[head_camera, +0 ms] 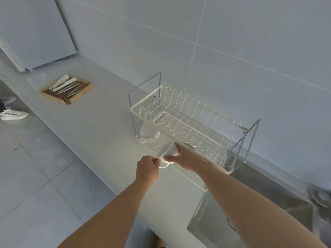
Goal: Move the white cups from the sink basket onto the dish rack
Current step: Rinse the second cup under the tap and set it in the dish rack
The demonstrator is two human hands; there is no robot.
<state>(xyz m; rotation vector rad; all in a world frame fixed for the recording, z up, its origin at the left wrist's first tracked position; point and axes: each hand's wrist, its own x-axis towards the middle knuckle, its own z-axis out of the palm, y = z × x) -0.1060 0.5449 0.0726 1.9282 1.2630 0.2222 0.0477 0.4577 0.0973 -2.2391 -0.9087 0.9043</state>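
A white cup (169, 151) hangs tilted just in front of the lower tier of the white wire dish rack (186, 120). My right hand (182, 155) grips its body from the right. My left hand (146, 169) pinches its handle from below left. Another white cup (149, 132) lies on the rack's lower tier at the left end. The sink (265, 203) is at the lower right; its wire basket (202, 203) shows only as thin bars at the sink's left edge.
A wooden tray (67, 90) with cutlery sits far left on the grey counter (100, 119). The tiled wall stands close behind the rack. The sink drain (321, 196) is at the right edge. Another person's white shoes (12, 114) stand on the floor at left.
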